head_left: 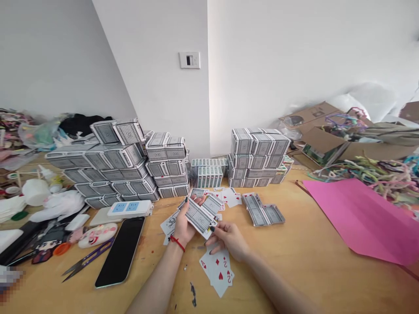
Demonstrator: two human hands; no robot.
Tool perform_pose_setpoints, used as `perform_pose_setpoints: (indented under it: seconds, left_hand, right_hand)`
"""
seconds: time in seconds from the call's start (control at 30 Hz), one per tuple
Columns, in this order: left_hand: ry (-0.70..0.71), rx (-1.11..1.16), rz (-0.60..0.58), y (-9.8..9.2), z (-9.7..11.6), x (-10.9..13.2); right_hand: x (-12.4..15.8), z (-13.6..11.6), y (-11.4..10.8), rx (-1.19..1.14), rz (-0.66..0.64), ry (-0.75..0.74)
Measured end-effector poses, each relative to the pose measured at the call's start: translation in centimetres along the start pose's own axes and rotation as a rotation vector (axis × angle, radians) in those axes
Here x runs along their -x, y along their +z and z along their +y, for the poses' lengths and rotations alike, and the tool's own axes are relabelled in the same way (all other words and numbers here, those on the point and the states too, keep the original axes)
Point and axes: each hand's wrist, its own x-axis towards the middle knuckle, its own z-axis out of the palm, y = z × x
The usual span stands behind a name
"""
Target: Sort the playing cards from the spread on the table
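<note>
Above a pale wooden table point(314, 253), the left hand point(184, 226), fingers curled, cradles grey-patterned paper playing cards point(198, 216), apparently to steady them, while the right hand point(231, 240) pinches their near corner, marked "K", close to loose white cards point(216, 272) reading "A" and "2" in red.

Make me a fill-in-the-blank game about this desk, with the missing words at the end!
1. The visible marks on the face-up cards nearest the person are ___.
2. The grip with a bracelet at its wrist is the person's ___ one.
3. The big sheet is ___.
4. The scissors lie just left of the black ___.

Missing words: red; left; pink; phone.
</note>
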Motion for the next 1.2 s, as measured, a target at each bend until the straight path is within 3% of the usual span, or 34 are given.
perform_pose_setpoints:
  seconds: [0.17, 0.57, 0.9, 1.2]
  left_hand:
    - [-0.002, 0.011, 0.119, -0.42, -0.24, -0.46]
    - [0.03, 0.03, 0.031, -0.04, -0.72, -0.42]
    - [0.001, 0.007, 0.088, -0.09, -0.73, -0.27]
    - [0.017, 0.009, 0.054, -0.37, -0.83, -0.28]
  right_hand:
    - [0.13, 0.37, 0.92, -0.07, 0.016, 0.033]
    - [0.07, 0.51, 0.78, -0.065, 0.009, 0.041]
    - [0.3, 0.26, 0.73, -0.028, 0.001, 0.04]
    - [0.49, 0.01, 1.0, -0.039, 0.015, 0.036]
